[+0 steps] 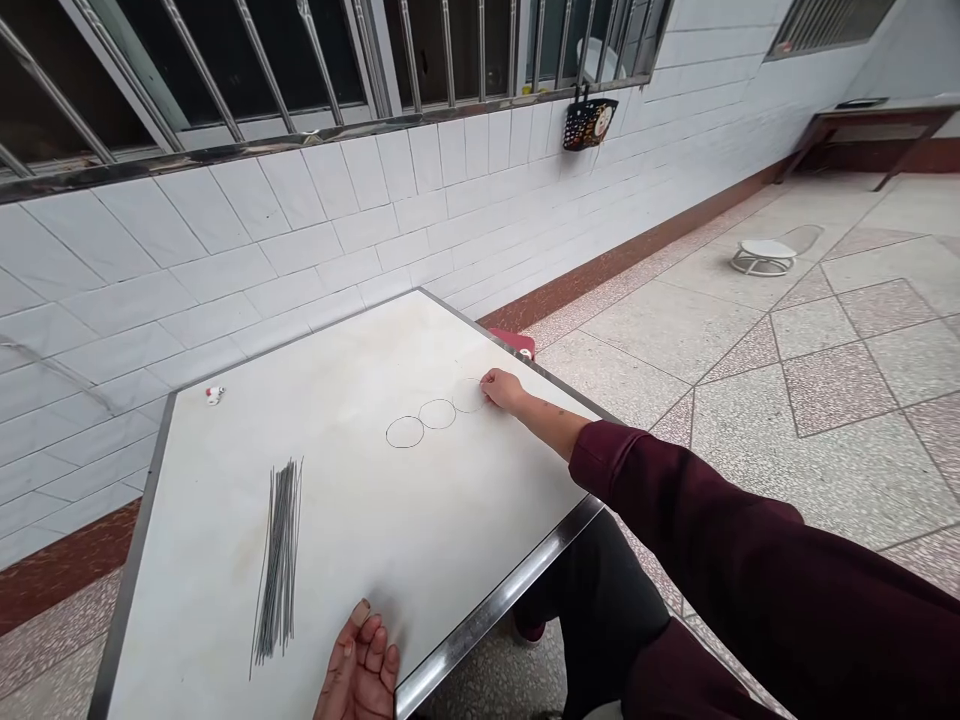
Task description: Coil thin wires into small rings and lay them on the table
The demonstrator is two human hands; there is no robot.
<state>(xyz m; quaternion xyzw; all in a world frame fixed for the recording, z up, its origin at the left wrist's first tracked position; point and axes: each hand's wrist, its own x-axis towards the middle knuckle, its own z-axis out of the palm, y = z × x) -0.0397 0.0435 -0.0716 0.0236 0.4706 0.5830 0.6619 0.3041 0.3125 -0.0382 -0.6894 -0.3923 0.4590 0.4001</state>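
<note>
My right hand (501, 389) reaches across the white table, its fingertips pinched on the edge of a thin wire ring (454, 398). That ring lies at the right end of a row of three. A middle wire ring (437, 429) and a left wire ring (405, 447) lie flat beside it, their edges meeting. Palm up at the near edge of the table, my left hand (360, 665) has its fingers loosely curled and apart, with nothing in it. Left of it lies a bundle of straight dark wires (280, 560).
The white table (337, 380) has a metal rim and stands by a tiled wall. A small white and red object (214, 395) lies near its far left corner. Beyond the right edge is a red stool (514, 342). A black basket (589, 123) hangs from the window bars.
</note>
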